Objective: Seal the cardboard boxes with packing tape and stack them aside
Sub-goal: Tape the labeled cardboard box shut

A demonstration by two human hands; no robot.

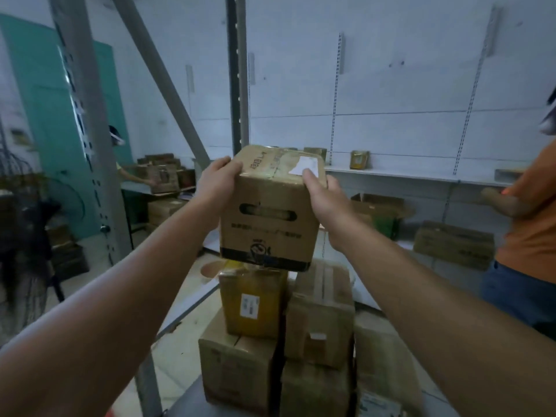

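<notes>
head: both hands (217, 181) grip box (270, 212) over stack (285, 326).

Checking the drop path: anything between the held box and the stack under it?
Nothing visible. The left hand and right hand grip the cardboard box by its upper corners, right above the stack. Its lower edge overlaps the top of the yellowish box in this view; touching or not, cannot tell.

Near grey surface below my arms (186, 401): two bottom boxes (237, 374) side by side, carrying my stack.
Far wall shelf (406, 176): small yellowish box (359, 159), upright.
</notes>
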